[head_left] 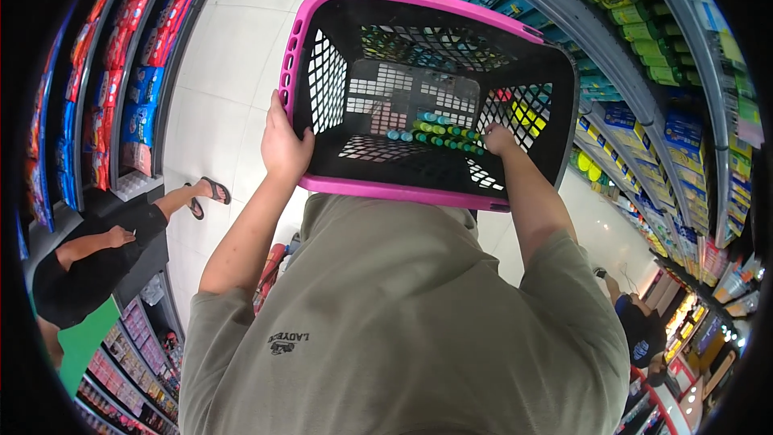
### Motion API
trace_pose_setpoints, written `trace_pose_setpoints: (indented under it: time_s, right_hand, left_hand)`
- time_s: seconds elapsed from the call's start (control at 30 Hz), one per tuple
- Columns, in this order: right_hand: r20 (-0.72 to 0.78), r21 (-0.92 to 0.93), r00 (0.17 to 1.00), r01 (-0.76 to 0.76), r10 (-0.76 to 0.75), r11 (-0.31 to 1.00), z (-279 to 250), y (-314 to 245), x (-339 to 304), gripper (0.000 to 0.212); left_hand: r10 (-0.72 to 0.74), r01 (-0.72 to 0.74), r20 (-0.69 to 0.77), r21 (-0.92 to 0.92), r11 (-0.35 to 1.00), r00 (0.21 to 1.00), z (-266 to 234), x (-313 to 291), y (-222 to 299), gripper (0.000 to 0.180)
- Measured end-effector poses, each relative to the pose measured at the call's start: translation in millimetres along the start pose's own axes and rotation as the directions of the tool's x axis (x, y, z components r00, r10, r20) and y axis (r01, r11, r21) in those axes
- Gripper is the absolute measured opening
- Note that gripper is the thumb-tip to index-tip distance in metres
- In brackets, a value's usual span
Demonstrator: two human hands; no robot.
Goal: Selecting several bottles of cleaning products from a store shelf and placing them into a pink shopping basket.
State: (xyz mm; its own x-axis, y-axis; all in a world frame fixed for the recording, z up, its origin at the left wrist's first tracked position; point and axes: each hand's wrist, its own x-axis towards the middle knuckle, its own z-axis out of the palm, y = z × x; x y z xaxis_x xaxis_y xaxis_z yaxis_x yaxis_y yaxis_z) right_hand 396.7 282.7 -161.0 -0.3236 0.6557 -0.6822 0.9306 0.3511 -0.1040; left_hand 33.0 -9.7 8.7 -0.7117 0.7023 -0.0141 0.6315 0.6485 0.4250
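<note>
A large black mesh basket [386, 185] with a pink rim is tipped with its open side toward me. My left hand [287, 143] grips its left rim, with the thumb inside and the fingers outside. Through the opening reaches my right hand [499, 139], its fingers curled close to the right mesh wall. Beside those fingers lie several small green and light-blue items [447, 138] in rows at the basket's far end; their kind is too small to tell. Whatever the right fingers hold, if anything, is hidden.
Shelves of green bottles [644, 32] and boxed goods [684, 157] curve along my right. Red and blue packs [145, 105] fill a rack on the left. A person in black [105, 246] stands at the left, and another person [640, 326] at the lower right. Pale floor tiles [233, 56] lie between.
</note>
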Motion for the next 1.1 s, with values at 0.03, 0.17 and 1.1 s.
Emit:
trace_pose_setpoints:
  time_s: [0.03, 0.17, 1.1]
  right_hand:
    - [0.006, 0.007, 1.000, 0.004, -0.004, 1.000, 7.0, 2.3, 3.6, 0.040]
    - [0.076, 0.059, 0.997, -0.005, 0.000, 0.998, 23.0, 5.4, 12.7, 0.041]
    - [-0.642, 0.064, 0.744, 0.295, -0.187, 0.953, -191.3, -52.2, -162.6, 0.026]
  left_hand:
    - [0.000, 0.000, 0.003, 0.010, 1.000, 1.000, 0.0, 0.3, -0.1, 0.088]
    - [0.030, -0.030, -0.010, 0.014, 0.999, 0.999, -0.3, -0.4, 0.0, 0.089]
    - [0.091, -0.093, -0.060, -0.039, 0.995, 0.994, -1.7, -1.2, 0.0, 0.087]
